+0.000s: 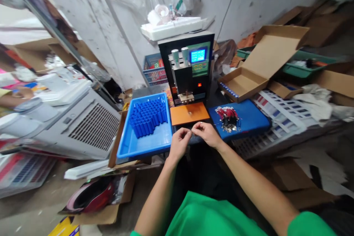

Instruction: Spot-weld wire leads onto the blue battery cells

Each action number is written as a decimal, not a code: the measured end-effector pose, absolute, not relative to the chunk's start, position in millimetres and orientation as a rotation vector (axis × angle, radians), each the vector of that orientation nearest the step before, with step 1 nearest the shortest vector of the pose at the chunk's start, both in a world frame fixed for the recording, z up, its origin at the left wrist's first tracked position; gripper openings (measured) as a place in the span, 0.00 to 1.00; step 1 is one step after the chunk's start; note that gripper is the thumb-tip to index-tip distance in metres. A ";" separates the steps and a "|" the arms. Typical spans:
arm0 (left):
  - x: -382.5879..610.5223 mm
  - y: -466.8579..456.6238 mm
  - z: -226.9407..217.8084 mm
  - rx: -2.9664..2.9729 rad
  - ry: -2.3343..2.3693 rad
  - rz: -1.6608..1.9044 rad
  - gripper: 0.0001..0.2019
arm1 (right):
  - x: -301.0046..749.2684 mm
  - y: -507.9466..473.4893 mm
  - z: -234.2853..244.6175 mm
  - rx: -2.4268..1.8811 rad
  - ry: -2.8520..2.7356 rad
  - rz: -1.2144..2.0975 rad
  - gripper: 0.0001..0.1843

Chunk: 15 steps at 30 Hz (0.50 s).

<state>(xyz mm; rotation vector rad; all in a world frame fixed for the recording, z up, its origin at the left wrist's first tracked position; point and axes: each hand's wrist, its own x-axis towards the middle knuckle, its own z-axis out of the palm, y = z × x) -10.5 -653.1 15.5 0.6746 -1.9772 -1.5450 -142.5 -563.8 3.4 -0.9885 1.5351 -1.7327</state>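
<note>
nearest us is our green shirt, with both bare forearms reaching forward from it. our left hand is curled nearly closed, thumb and forefinger pinched on one end of a small thin piece. our right hand pinches the other end, its remaining fingers loosely bent. the piece is too small for us to say what it is; it sits between the two hands, over the near edge of the dark bench. just beyond the hands lies a flat orange rectangular plate. left of it is a blue plastic tray with upright blue cylindrical cells packed in its far half. right of the plate is a blue mat bearing a heap of small red and silver parts. behind the plate stands a black box-shaped machine with a lit blue screen. farther right sits an open brown cardboard box.
</note>
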 end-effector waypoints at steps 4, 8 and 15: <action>16.5 -676.5 22.0 0.719 -2.072 -1.191 0.13 | -139.3 -561.0 -0.8 -0.947 1.604 -1.772 0.15; 52.7 -733.8 26.8 0.888 -2.288 -0.523 0.13 | -137.9 -556.0 -11.6 -0.856 1.609 -1.827 0.18; 77.0 -785.8 22.5 1.268 -2.664 0.013 0.26 | -124.2 -552.7 -27.2 -0.775 1.555 -1.788 0.18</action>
